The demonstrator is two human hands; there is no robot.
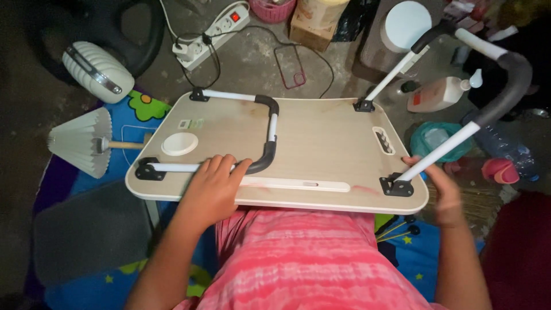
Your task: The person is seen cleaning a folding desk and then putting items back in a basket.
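Note:
A light wooden lap table (321,138) lies upside down in front of me, its underside facing up. The left U-shaped leg (270,135), white with a dark padded bend, is folded flat on the board. My left hand (213,185) rests on that leg's near tube, fingers curled over it. The right leg (488,74) stands raised, sloping up and away from its black hinges (397,186). My right hand (445,189) hovers beside the near tube of that raised leg at the table's right corner, fingers apart and blurred, holding nothing that I can see.
A white cup-holder ring (179,143) and a long slot (295,184) sit in the board. Around it on the floor: a pleated lamp shade (80,140), a white power strip (212,34), a lotion bottle (442,93), a water bottle (511,152), a cardboard box (313,26).

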